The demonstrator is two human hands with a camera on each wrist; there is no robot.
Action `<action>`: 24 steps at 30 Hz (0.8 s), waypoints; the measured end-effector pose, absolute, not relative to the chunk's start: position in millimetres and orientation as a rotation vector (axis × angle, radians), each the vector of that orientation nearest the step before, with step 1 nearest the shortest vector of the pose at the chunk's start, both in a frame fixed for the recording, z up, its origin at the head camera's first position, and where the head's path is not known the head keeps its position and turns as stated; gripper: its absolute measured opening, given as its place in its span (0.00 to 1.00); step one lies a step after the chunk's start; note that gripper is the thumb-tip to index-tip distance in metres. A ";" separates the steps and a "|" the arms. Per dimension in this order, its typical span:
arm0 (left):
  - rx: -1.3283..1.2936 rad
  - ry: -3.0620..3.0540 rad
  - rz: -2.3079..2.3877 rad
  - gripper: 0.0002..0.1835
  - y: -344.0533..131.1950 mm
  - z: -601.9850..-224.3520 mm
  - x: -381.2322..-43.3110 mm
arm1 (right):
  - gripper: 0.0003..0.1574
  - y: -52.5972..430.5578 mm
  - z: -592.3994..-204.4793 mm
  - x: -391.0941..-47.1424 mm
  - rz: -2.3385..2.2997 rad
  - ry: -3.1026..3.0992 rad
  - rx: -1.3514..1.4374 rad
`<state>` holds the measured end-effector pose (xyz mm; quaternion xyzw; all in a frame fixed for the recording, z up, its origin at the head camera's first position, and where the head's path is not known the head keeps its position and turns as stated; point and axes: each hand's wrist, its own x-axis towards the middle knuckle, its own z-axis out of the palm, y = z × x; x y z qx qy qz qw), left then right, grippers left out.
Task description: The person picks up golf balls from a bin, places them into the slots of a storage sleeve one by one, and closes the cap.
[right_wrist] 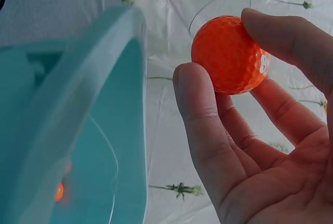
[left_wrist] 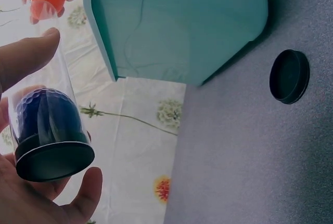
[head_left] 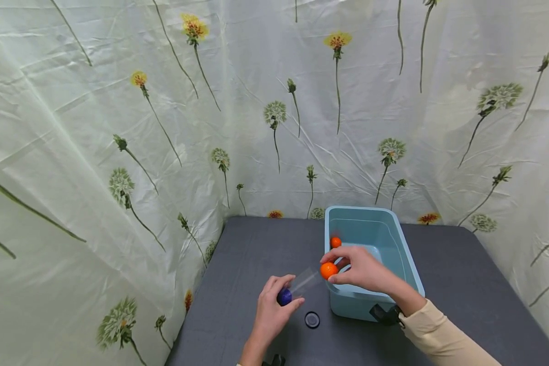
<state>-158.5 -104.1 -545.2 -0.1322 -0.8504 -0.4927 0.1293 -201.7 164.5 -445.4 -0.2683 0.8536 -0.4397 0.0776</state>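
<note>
My left hand [head_left: 274, 305] grips a clear plastic tube [left_wrist: 54, 73] that is tilted, its open end toward the right hand. A dark blue golf ball [left_wrist: 44, 115] sits inside at the tube's lower end, above a black base cap [left_wrist: 54, 160]. Between thumb and fingers of my right hand [head_left: 363, 269] is an orange golf ball [right_wrist: 226, 55], pinched right at the tube's mouth. Both hands are above the table, the right one over the near left rim of a light blue bin [head_left: 412, 254].
Another orange ball [head_left: 336, 242] lies inside the bin near its left wall. A round black cap [head_left: 312, 319] rests on the dark grey table [head_left: 256, 249], just left of the bin. Behind hangs a white flower-patterned curtain [head_left: 256, 152].
</note>
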 end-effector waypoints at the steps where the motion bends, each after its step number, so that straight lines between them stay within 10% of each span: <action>1: -0.382 -2.471 -1.437 0.29 -104.0 -544.7 -158.4 | 0.20 163.2 -445.2 -201.1 -1.329 2.546 -0.808; 24: -0.427 -2.442 -1.413 0.31 -105.5 -542.4 -156.1 | 0.22 150.1 -453.0 -201.1 -1.270 2.559 -0.893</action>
